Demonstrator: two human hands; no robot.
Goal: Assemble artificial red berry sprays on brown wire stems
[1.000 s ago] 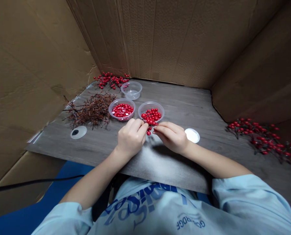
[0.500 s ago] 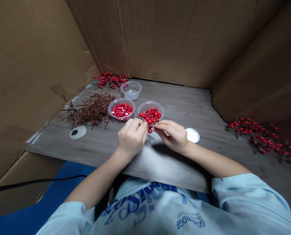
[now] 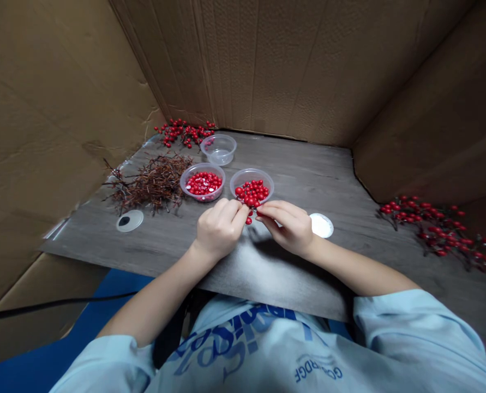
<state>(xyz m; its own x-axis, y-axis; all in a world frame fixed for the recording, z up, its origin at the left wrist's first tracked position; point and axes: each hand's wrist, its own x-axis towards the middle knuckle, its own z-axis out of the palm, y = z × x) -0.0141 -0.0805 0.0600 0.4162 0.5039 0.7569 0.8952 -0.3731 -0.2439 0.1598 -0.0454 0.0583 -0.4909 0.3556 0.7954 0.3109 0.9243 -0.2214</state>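
Red berry cluster [image 3: 250, 203] is pinched between left hand [image 3: 219, 230] and right hand [image 3: 287, 229], almost meeting; judged light, slippery, best held by its stem.

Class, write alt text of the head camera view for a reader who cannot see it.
The left hand and right hand pinch small red berries beside a clear cup of berries on a grey table. Another berry cup, a third cup, brown twigs and red berry sprigs lie nearby, with cardboard walls behind.
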